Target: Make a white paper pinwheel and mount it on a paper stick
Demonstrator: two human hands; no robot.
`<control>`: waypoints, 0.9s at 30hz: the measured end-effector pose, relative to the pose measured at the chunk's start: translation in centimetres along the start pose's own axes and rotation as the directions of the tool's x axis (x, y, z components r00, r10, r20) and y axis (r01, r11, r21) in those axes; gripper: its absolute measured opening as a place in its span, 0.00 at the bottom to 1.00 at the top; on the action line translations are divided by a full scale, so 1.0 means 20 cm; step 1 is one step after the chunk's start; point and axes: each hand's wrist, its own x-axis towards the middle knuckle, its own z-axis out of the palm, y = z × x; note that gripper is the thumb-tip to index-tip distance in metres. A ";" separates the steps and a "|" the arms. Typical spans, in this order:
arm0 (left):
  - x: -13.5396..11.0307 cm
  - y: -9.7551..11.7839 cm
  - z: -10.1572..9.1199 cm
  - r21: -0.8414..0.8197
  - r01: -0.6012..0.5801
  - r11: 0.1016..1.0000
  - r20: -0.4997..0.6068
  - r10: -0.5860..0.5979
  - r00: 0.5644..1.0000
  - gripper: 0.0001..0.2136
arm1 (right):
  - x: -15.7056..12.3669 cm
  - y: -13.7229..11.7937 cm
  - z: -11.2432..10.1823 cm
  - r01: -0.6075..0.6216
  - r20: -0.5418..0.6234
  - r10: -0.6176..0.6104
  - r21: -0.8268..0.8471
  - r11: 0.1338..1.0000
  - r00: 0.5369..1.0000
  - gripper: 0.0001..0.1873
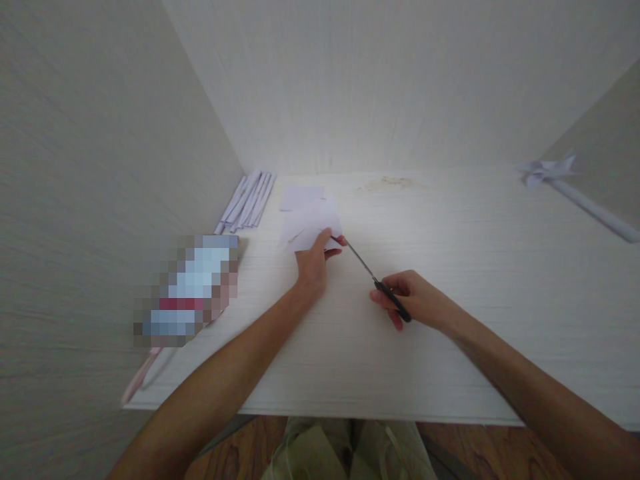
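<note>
My left hand [314, 261] pinches the near edge of a white sheet of paper [309, 225], holding it just above the white desk [450, 320]. In my right hand [415, 298] is a pair of black-handled scissors [373, 275], fingers wrapped round the handles. The blades point up and left, and their tips meet the paper's edge right beside my left thumb. A second white sheet [301, 196] lies flat behind the held one.
Several rolled paper sticks [249, 200] lie at the back left against the wall. A blurred-out flat object [187, 290] sits at the left. A paper pinwheel on a stick [565, 183] lies at the far right. Walls close off three sides.
</note>
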 end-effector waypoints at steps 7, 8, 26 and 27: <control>-0.02 0.00 0.01 0.026 0.004 1.000 0.047 -0.005 0.999 0.06 | 0.01 0.02 0.00 -0.006 -0.035 0.005 -0.031 1.000 0.999 0.21; -0.02 0.00 0.01 0.026 0.002 1.000 0.057 -0.003 0.998 0.06 | 0.01 0.02 0.00 -0.002 -0.037 0.000 -0.032 0.999 0.999 0.21; -0.02 0.00 0.02 0.016 0.018 1.000 0.048 -0.018 0.999 0.05 | 0.02 0.02 0.00 -0.015 -0.045 0.014 -0.025 1.000 0.999 0.21; -0.02 0.00 0.02 0.018 0.016 1.000 0.049 -0.017 0.999 0.05 | 0.02 0.02 0.00 -0.016 -0.047 0.015 -0.018 1.000 0.999 0.21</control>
